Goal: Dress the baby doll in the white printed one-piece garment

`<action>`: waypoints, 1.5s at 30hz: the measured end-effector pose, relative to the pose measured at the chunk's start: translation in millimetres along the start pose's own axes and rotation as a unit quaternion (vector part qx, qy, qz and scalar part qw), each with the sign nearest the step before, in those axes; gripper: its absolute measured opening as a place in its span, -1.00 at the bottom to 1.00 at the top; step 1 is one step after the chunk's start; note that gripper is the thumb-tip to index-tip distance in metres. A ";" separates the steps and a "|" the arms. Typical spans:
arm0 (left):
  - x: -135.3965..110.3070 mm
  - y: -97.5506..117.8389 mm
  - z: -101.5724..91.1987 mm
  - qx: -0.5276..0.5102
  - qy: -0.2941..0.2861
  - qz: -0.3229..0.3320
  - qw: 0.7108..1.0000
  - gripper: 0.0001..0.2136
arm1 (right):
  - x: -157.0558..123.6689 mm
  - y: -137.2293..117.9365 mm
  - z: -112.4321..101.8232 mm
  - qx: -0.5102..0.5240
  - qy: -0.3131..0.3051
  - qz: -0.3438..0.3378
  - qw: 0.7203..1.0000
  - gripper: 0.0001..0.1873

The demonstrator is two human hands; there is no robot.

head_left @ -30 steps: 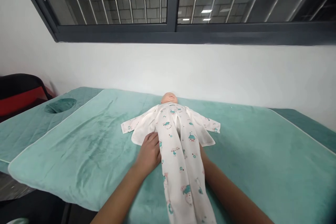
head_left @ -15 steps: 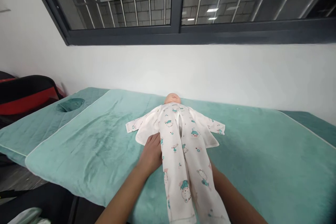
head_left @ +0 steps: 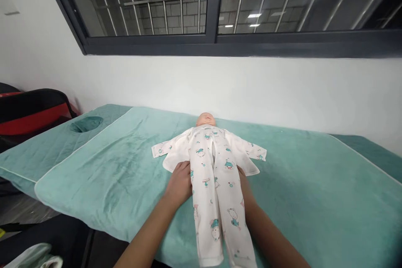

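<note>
A baby doll [head_left: 205, 119] lies on its back on the bed, its head toward the wall. Under it or on it is an opened white jacket [head_left: 176, 150] with both sleeves spread out. White printed baby trousers [head_left: 204, 197] lie lengthwise over the body, legs pointing toward me, covering most of the doll. My left hand [head_left: 181, 182] is closed at the left edge of the trousers, its fingers curled and partly tucked in. My right hand [head_left: 246, 186] reaches under the right edge; the cloth hides most of its fingers.
A green plush bed cover [head_left: 109, 188] spreads over the bed, with a round face hole [head_left: 86, 124] at the left end. A black and red chair-like object [head_left: 34, 113] stands on the left. The white wall [head_left: 220, 88] and dark window frame [head_left: 188, 46] are behind.
The trouser legs have shifted left and lie closer together, with the hems farther from me. More of my right hand shows beside them. My left hand stays about where it was.
</note>
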State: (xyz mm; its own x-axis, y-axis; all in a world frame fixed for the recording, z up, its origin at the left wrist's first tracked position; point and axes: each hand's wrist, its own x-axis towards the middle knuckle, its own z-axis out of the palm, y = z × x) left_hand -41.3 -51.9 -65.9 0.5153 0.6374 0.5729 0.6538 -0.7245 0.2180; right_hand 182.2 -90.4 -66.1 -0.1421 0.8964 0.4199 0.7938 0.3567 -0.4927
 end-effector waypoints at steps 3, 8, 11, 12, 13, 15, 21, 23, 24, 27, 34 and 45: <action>-4.5 -0.1 -3.3 0.007 -0.001 0.010 1.000 -0.86 | 2.5 0.0 -9.5 -0.050 0.026 0.020 0.998 -0.66; -19.0 -0.9 -10.6 -0.012 0.021 0.022 0.999 -0.78 | -6.3 4.9 -33.0 -0.124 0.000 -0.150 0.981 -0.65; -28.7 0.5 -14.9 -0.016 0.024 0.037 0.999 -0.73 | -19.8 10.6 -44.6 -0.141 -0.008 -0.210 0.968 -0.64; -31.1 1.3 -16.2 -0.016 0.022 0.042 0.999 -0.72 | -24.4 11.7 -47.6 -0.140 -0.011 -0.221 0.965 -0.64; -32.9 2.1 -17.3 -0.016 0.019 0.047 0.999 -0.71 | -28.6 12.3 -50.2 -0.139 -0.014 -0.227 0.964 -0.63; -35.6 3.3 -18.9 -0.018 0.015 0.054 0.998 -0.71 | -35.5 12.5 -53.7 -0.134 -0.021 -0.229 0.964 -0.58; -44.1 1.2 -22.2 -0.068 -0.003 0.042 0.997 -0.69 | -42.2 14.1 -59.2 -0.092 -0.036 -0.173 0.980 -0.35; -45.8 0.7 -24.8 -0.102 -0.012 0.027 0.994 -0.71 | -41.4 14.9 -63.0 -0.076 -0.056 -0.163 0.982 -0.35; -45.7 1.1 -26.3 -0.114 -0.015 0.021 0.993 -0.71 | -40.9 14.9 -65.2 -0.074 -0.070 -0.167 0.981 -0.36; -41.8 5.1 -30.9 -0.098 -0.047 0.010 0.994 -0.71 | -40.3 12.9 -70.1 -0.088 -0.092 -0.194 0.973 -0.38; -32.9 16.0 -34.3 -0.028 -0.089 0.058 0.994 -0.78 | -41.0 -3.8 -68.4 -0.075 -0.109 -0.229 0.964 -0.58; -36.2 -31.3 -26.9 -0.064 0.107 -0.184 0.975 -0.74 | -39.6 45.3 -67.5 -0.008 0.081 0.060 0.995 -0.71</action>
State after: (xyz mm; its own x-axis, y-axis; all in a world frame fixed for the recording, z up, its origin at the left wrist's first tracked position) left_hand -95.4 -59.4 -72.2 0.1223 0.8009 0.5861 0.6915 -0.4924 0.5286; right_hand 263.7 -127.5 -53.6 0.0498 0.8772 0.4775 0.8084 0.2454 -0.5351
